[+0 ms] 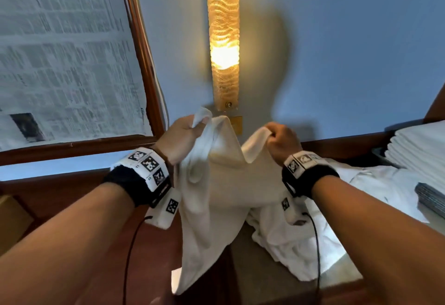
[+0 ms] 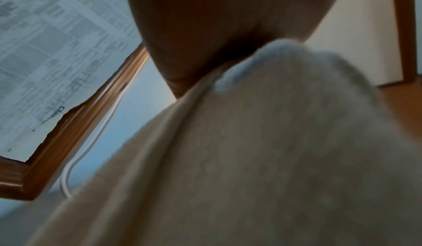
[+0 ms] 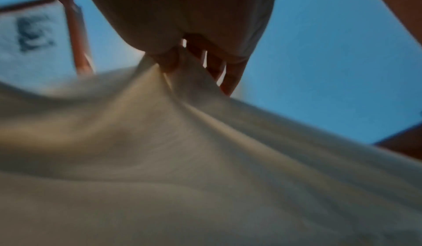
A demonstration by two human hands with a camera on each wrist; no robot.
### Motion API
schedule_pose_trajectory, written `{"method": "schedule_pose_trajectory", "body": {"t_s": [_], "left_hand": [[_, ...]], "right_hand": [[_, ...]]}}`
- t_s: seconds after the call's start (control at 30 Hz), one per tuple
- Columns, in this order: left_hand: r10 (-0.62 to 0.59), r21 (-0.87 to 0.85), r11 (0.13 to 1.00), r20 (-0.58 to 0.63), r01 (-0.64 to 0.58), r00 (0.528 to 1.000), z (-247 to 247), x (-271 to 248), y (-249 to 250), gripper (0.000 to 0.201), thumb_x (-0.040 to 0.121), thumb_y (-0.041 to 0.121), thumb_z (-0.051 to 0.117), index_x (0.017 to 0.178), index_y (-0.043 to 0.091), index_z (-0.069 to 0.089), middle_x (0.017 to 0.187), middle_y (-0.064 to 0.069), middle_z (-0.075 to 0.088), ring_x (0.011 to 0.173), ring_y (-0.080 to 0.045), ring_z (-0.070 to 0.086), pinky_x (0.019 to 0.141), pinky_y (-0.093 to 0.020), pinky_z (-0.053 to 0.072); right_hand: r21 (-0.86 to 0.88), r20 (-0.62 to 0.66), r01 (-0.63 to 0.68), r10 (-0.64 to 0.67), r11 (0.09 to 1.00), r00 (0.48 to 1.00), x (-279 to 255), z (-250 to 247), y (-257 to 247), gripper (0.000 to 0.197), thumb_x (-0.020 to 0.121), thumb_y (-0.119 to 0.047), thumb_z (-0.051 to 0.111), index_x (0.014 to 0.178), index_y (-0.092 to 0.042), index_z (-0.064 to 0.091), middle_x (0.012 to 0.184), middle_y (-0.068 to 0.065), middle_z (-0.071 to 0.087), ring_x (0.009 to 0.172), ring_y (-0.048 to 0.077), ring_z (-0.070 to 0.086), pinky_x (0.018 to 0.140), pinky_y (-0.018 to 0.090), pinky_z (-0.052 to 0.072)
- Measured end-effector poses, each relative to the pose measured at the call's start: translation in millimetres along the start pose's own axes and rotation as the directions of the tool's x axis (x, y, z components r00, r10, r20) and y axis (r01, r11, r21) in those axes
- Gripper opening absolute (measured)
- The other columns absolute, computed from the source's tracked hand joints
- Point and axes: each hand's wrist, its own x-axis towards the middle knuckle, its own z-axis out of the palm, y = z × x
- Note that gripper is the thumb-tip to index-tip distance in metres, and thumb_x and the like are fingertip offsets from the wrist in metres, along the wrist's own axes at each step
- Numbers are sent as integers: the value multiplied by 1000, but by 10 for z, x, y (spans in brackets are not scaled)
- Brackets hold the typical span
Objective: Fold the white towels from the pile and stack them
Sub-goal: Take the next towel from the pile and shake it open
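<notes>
Two hands hold one white towel (image 1: pixel 224 184) up in front of the lit wall lamp (image 1: pixel 224 37). The left hand (image 1: pixel 183 136) pinches one top corner just below the lamp's base; the right hand (image 1: pixel 281 141) clenches around the other corner, slightly lower and to the lamp's right. The towel sags between them and hangs in soft folds, so it looks light, limp and easy to grip at the corners. It is plain, cream-white terry. The unfolded pile (image 1: pixel 313 220) lies below and right of the lamp, the folded stack (image 1: pixel 419 150) farther right.
</notes>
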Motion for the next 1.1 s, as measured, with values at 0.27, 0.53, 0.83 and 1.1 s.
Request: {"method": "schedule_pose_trajectory", "body": {"t_s": [0.27,0.53,0.83,1.1], "left_hand": [[31,-141,989,-33,-35,999,-178,-458,161,24,101,39,50,109,23,66,106,-1,71,102,-13,65,98,-37,50],[-127,-250,963,-89,101,988,-933,-1128,264,34,98,9,54,69,19,70,70,2,67,72,-18,65,81,-38,52],[-262,-361,918,-236,166,936,-1572,-1891,564,34,98,37,60,73,14,62,66,-1,60,57,-12,63,64,-26,53],[-203,-237,959,-196,154,959,-1127,-2176,571,32,103,36,53,94,9,68,83,-5,68,68,-3,64,75,-26,52]], "right_hand": [[47,12,381,-382,924,924,-324,-141,-1640,22,92,-19,60,73,-11,68,71,10,61,71,20,45,67,30,37],[-12,137,386,-381,922,914,-1082,72,-2017,30,90,-26,63,62,-25,52,61,-7,52,58,11,46,56,19,37],[7,87,-99,98,995,991,-1801,347,-1321,29,93,-13,57,65,-19,63,78,6,64,84,30,61,70,30,41],[104,70,233,-240,967,968,-1902,92,-2513,26,88,-5,55,102,-16,74,90,-3,65,85,12,57,77,21,41]]}}
